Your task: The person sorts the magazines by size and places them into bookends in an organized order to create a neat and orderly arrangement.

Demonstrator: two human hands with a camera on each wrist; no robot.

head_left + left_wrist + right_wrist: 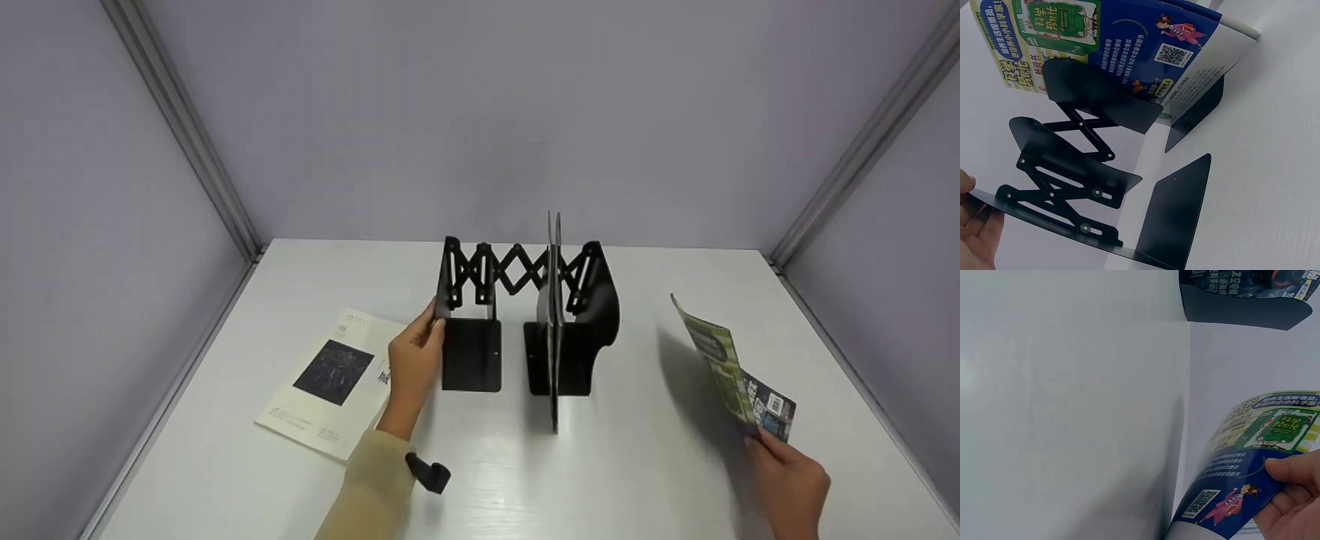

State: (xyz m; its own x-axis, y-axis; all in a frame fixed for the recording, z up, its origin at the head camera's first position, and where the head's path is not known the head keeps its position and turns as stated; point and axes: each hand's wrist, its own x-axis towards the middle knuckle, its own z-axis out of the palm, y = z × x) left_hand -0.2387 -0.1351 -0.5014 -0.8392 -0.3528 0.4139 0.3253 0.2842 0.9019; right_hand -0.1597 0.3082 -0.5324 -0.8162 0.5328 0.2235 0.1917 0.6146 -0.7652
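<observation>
A black expanding bookend (pixel 517 270) with crisscross arms stands on the table. My left hand (pixel 414 356) grips the edge of its left end plate (pixel 1044 225), thumb on one side and fingers on the other. Thin magazines (pixel 554 322) stand upright in its right part; one shows a blue cover with a QR code (pixel 1172 55). To the right, my right hand (pixel 787 476) pinches a magazine (pixel 1247 467) by its edge. Its pages bend and splay, with a green part and a dark part with a barcode (pixel 772 405) showing.
A white book (pixel 330 382) with a dark square picture lies flat on the left of the white table (pixel 480 465), partly behind my left hand and forearm. Grey panels (pixel 487 120) enclose the table at the back and both sides.
</observation>
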